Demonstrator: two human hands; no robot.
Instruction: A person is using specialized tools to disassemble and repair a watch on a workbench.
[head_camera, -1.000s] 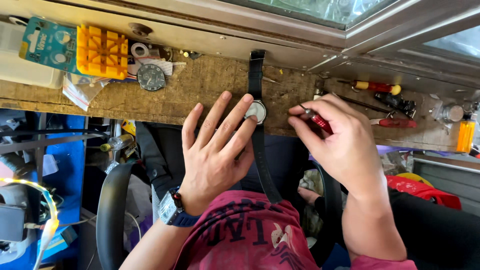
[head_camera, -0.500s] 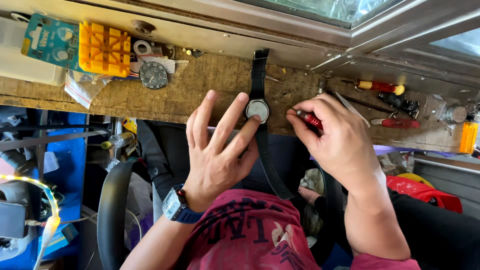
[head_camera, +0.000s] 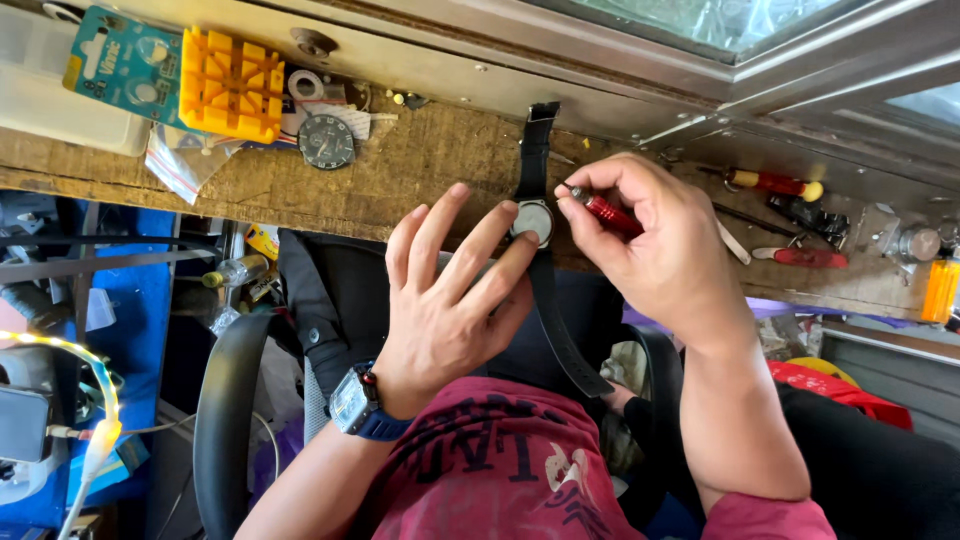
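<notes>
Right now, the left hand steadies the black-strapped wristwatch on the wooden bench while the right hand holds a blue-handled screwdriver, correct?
Not quite: in the head view the screwdriver in the right hand has a red handle. The left hand does steady the black-strapped wristwatch on the wooden bench.

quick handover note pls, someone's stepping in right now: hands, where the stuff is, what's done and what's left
Left hand: open, fingers spread, fingertips steadying the black-strap wristwatch at the wooden bench edge.
Right hand: shut on a red-handled screwdriver, tip at the watch case.
Nearby: yellow case holder, loose watch face, more red tools to the right.
Done: watch positioned, tool brought to it.
Left: the work on the case; whether it is open cannot be told.
</notes>
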